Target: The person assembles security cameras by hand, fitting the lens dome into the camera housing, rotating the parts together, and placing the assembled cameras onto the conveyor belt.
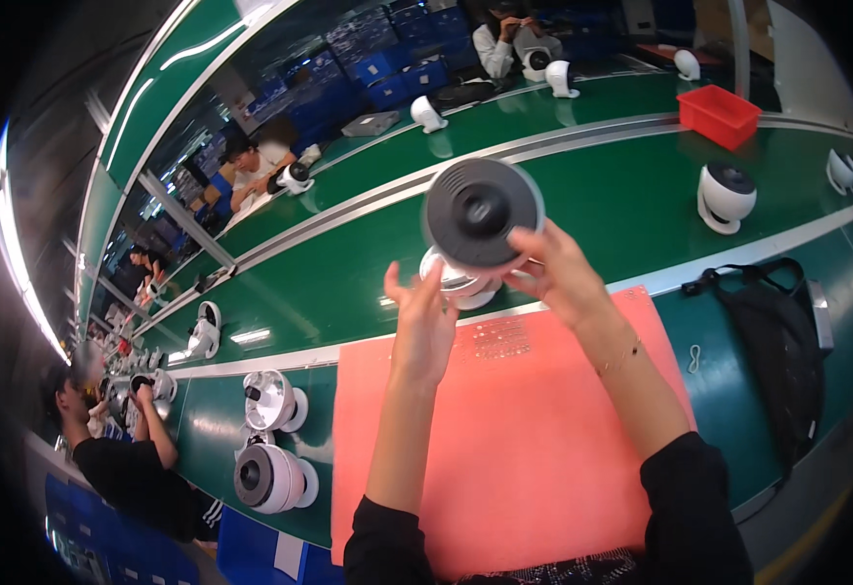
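Observation:
My right hand [558, 273] grips a white security camera with a round dark grey front [483, 213], holding its lower right edge with thumb and fingers. My left hand [421, 327] is just below and left of it, fingers spread, the tips next to a white rounded part with a base [467, 291] below the dark front. Whether that part belongs to the held camera or stands behind it, I cannot tell. Under my forearms lies a pink mat [514, 439] with a patch of small screws [501, 338] near its far edge.
On the left stand an opened white camera shell [268, 400] and a complete camera [272, 478]. Beyond runs a green conveyor belt [348, 283] carrying more cameras [727, 195]. A red bin [719, 115] stands far right, a black bag [773, 341] nearer. Co-workers [124, 458] sit along the line.

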A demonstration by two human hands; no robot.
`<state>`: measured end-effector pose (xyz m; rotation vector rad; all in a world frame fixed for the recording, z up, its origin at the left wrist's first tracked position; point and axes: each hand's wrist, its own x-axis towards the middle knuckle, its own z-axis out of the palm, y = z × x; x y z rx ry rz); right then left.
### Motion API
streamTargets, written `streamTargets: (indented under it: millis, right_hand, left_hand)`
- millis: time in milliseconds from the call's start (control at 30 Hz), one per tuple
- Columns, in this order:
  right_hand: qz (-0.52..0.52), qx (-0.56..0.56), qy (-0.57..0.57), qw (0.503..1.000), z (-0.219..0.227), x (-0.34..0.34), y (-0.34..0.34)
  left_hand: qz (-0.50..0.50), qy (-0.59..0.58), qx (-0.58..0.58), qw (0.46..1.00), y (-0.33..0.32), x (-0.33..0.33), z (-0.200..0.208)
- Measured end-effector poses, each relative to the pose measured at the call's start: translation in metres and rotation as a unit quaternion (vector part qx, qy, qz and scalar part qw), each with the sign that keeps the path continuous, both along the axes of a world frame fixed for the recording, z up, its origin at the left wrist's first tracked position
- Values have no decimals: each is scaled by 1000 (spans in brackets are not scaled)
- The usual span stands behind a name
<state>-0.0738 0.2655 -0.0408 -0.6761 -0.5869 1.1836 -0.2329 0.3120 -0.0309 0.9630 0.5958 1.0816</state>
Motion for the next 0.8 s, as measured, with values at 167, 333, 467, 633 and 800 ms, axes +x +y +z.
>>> streamTargets:
  millis: [167, 333, 467, 633, 800]
  right_hand:
    - [-102, -49, 183, 977, -53, 69, 25]
    - [-187, -84, 134, 970, -116, 110, 45]
    - [-173, -154, 83, 969, -118, 99, 41]
    - [-553, -240, -429, 673, -88, 72, 45]
    - [-82, 13, -732, 677, -23, 37, -13]
  left_hand:
    - [153, 139, -73, 976, 40, 17, -64]
    - [13, -19, -217, 976, 79, 34, -125]
    - [48, -20, -177, 983, 93, 29, -139]
    - [44, 55, -90, 993, 78, -1, -83]
    - [18, 140, -77, 987, 68, -69, -34]
